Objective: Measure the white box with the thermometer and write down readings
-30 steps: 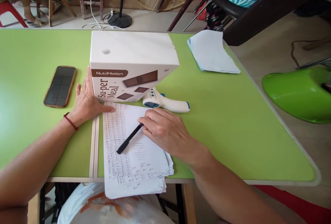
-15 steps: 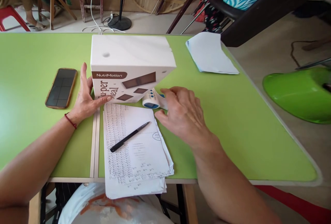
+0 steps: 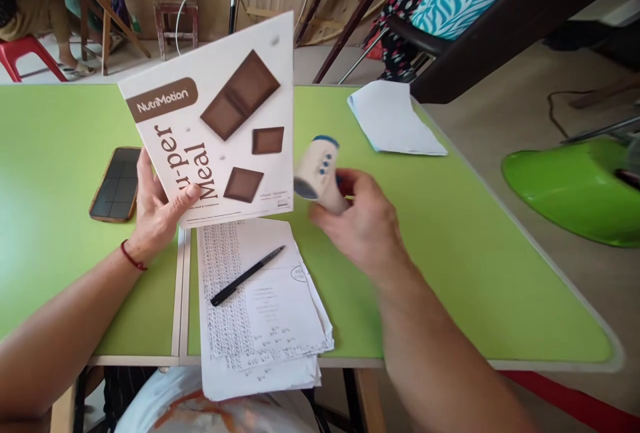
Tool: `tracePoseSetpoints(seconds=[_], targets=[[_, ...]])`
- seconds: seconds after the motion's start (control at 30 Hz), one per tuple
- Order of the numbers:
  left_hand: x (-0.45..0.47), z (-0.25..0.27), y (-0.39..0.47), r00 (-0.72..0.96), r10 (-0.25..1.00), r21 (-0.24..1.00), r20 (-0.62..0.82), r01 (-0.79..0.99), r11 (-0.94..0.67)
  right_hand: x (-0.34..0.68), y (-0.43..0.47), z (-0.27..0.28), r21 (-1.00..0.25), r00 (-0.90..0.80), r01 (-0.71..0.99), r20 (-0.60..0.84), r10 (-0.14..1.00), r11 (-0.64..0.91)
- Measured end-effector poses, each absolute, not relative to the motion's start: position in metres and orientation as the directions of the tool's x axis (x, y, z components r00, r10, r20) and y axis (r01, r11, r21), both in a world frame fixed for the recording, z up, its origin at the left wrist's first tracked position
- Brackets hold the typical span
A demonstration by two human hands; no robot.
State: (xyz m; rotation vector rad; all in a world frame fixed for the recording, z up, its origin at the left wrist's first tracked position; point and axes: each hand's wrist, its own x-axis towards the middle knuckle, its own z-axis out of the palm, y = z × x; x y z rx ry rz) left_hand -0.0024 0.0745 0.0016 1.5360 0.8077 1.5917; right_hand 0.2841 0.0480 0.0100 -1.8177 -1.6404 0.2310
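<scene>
My left hand [image 3: 163, 203] grips the lower left edge of a white NutriMotion meal box [image 3: 240, 173], its thumb across the front. The box is tilted, its printed face with brown chocolate pieces turned toward me. In my right hand [image 3: 363, 220] is a white and blue handheld infrared thermometer [image 3: 320, 170], fingers wrapped round its handle, raised above the table just right of the box. Below the box lies a stack of handwritten papers [image 3: 280, 326] with a black pen [image 3: 247, 276] on top.
A smartphone [image 3: 114, 183] lies left of my left hand on the green table [image 3: 450, 273]. Folded white paper [image 3: 397, 116] rests at the back right. Beyond the right edge is a green plastic seat [image 3: 575, 193]. Another person sits on a red stool [image 3: 25, 53] at the far left.
The box has been tipped up, its front now facing me. My right hand has lifted the thermometer from beside the box and turned it upright.
</scene>
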Motion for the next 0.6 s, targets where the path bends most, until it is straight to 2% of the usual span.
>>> tracePoseSetpoints(seconds=[0.1, 0.17, 0.23, 0.3, 0.37, 0.47, 0.6], targets=[[-0.002, -0.004, 0.071, 0.044, 0.894, 0.894, 0.446, -0.065, -0.443, 0.276, 0.038, 0.016, -0.793, 0.267, 0.595, 0.352, 0.897, 0.134], [-0.005, -0.011, 0.073, 0.057, 0.920, 0.921, 0.389, -0.028, -0.388, 0.267, 0.026, 0.020, -0.891, 0.201, 0.362, 0.362, 0.910, 0.275], [-0.008, -0.018, 0.076, 0.084, 0.935, 0.939, 0.344, -0.005, -0.345, 0.256, 0.011, 0.023, -0.947, 0.007, 0.078, 0.314, 0.949, 0.313], [-0.009, -0.022, 0.077, 0.112, 0.936, 0.942, 0.333, 0.014, -0.337, 0.246, -0.002, 0.022, -0.970, -0.215, -0.101, 0.236, 0.948, 0.219], [-0.010, -0.023, 0.076, 0.124, 0.930, 0.936, 0.345, 0.034, -0.351, 0.239, -0.011, 0.019, -0.983, -0.326, -0.116, 0.170, 0.930, 0.140], [-0.009, -0.022, 0.075, 0.128, 0.927, 0.930, 0.352, 0.062, -0.361, 0.232, -0.015, 0.013, -0.995, -0.406, -0.029, 0.094, 0.909, 0.090], [-0.009, -0.021, 0.076, 0.147, 0.930, 0.935, 0.337, 0.062, -0.348, 0.225, -0.009, 0.013, -0.997, -0.419, 0.031, 0.051, 0.907, 0.071]])
